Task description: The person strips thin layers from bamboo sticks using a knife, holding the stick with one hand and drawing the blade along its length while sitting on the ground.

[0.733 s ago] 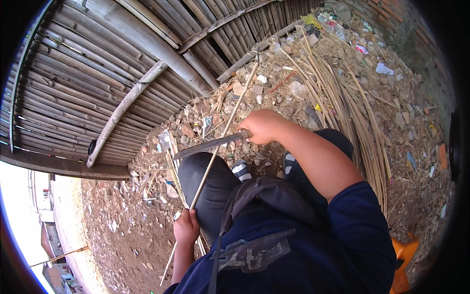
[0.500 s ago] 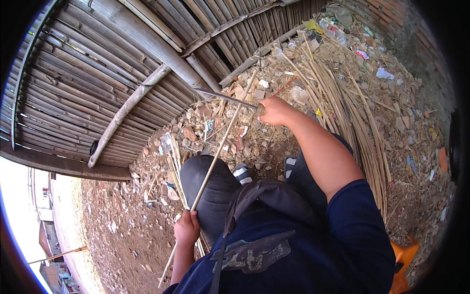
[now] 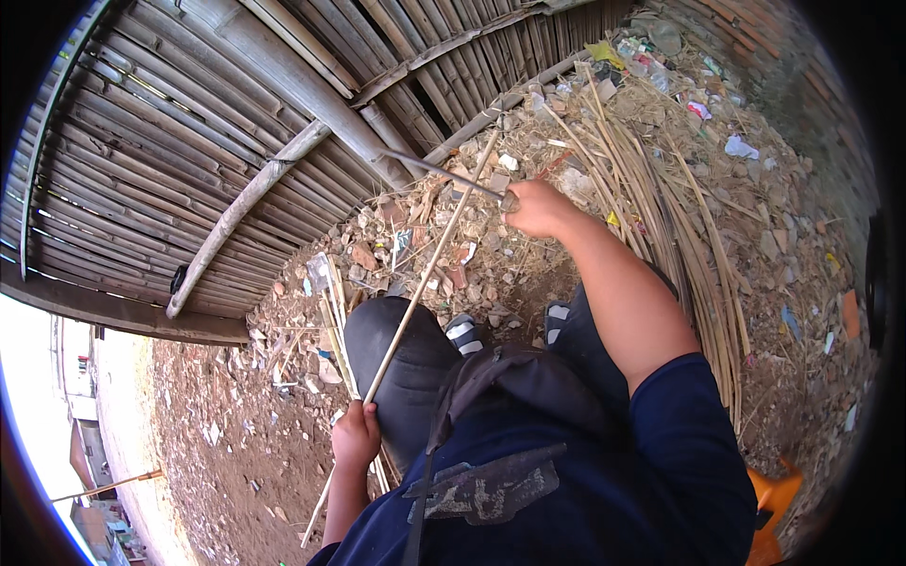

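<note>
A long, thin bamboo strip (image 3: 425, 281) slants from beside my left hip, over my left knee, toward the rubble ahead. My left hand (image 3: 356, 436) is wrapped round its lower part, with the tail end sticking out behind. In my right hand (image 3: 541, 209), held out in front, is the handle of a long, narrow-bladed knife (image 3: 439, 172). The blade points left and crosses the strip near its far end; whether the two touch I cannot tell. Several other pale strips (image 3: 337, 332) stand or lean beside my left knee, partly hidden by my left hand and leg.
A large bundle of split bamboo strips (image 3: 665, 222) lies to my right. A bamboo-slat wall (image 3: 170, 141) with thick poles rises at the front left, near the blade's tip. Rubble and litter (image 3: 377, 247) cover the ground. An orange plastic object (image 3: 776, 505) stands behind my right side.
The knife has shifted slightly right, and its blade tip has swung up and away. My right hand moved a little with it. My left hand keeps its hold on the bamboo strip.
</note>
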`<move>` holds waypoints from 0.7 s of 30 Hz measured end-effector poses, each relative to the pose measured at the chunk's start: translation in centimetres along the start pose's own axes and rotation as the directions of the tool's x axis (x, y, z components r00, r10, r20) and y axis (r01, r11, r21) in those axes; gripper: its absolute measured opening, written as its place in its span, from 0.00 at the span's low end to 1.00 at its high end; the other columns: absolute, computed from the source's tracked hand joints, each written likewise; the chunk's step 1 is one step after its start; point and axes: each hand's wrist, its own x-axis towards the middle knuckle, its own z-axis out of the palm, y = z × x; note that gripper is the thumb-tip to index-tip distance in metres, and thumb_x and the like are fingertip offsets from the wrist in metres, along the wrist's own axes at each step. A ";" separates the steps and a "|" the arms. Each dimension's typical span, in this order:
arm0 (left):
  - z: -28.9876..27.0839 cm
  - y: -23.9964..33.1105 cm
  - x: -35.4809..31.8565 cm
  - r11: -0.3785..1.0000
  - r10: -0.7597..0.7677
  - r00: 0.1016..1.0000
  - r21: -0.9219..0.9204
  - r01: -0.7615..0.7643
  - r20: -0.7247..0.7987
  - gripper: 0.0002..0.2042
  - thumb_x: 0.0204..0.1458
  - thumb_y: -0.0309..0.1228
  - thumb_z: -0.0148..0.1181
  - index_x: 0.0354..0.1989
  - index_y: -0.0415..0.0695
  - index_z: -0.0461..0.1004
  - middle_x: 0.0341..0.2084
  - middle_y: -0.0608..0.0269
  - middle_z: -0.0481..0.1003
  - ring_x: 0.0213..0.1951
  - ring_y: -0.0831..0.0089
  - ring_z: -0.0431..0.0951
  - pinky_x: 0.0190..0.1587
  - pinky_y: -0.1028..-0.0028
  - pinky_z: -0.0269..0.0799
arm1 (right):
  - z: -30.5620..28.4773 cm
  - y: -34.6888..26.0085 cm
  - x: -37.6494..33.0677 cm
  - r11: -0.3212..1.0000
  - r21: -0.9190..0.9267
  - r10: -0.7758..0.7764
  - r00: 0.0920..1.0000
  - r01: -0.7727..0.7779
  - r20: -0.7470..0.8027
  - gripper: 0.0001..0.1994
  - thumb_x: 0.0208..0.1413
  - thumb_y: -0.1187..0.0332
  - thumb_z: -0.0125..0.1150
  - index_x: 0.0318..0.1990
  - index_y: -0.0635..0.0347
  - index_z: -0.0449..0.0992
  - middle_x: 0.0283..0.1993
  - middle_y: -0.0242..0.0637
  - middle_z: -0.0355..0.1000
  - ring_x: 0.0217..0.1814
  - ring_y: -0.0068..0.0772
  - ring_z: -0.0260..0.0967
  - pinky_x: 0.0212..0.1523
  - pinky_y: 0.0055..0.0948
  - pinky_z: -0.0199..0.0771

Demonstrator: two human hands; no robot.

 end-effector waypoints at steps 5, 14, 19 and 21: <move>0.0 -0.2 -0.1 1.000 0.011 1.000 -0.029 -0.010 0.013 0.16 0.66 0.40 0.50 0.29 0.42 0.68 0.17 0.42 0.73 0.23 0.39 0.76 0.26 0.46 0.69 | 0.9 -4.2 -3.3 0.915 -0.294 -0.211 0.949 0.276 0.234 0.16 0.53 0.60 0.67 0.47 0.58 0.79 0.48 0.47 0.78 0.52 0.51 0.76 0.51 0.42 0.77; -0.5 -0.3 0.6 0.992 -0.016 0.998 -0.122 0.022 0.053 0.19 0.67 0.42 0.48 0.27 0.40 0.67 0.20 0.40 0.74 0.26 0.37 0.76 0.29 0.46 0.69 | 1.2 1.6 1.9 0.994 -0.082 -0.078 0.997 0.078 -0.002 0.15 0.55 0.61 0.66 0.47 0.56 0.79 0.48 0.47 0.78 0.51 0.49 0.76 0.53 0.44 0.76; -0.1 -0.1 0.4 0.991 -0.020 0.999 -0.130 0.024 0.037 0.20 0.67 0.43 0.47 0.27 0.40 0.66 0.18 0.41 0.72 0.24 0.38 0.75 0.28 0.47 0.68 | 1.7 -4.5 -3.1 0.901 -0.302 -0.238 0.937 0.311 0.255 0.14 0.54 0.63 0.65 0.46 0.56 0.79 0.45 0.46 0.78 0.51 0.48 0.77 0.51 0.44 0.77; 0.0 -0.3 0.5 0.991 0.012 1.000 -0.131 -0.010 0.012 0.20 0.67 0.43 0.47 0.26 0.40 0.66 0.17 0.42 0.72 0.23 0.38 0.75 0.27 0.48 0.67 | 1.6 -3.5 -2.4 0.936 -0.237 -0.196 0.945 0.260 0.262 0.14 0.53 0.62 0.66 0.45 0.57 0.79 0.44 0.46 0.78 0.51 0.47 0.77 0.50 0.43 0.77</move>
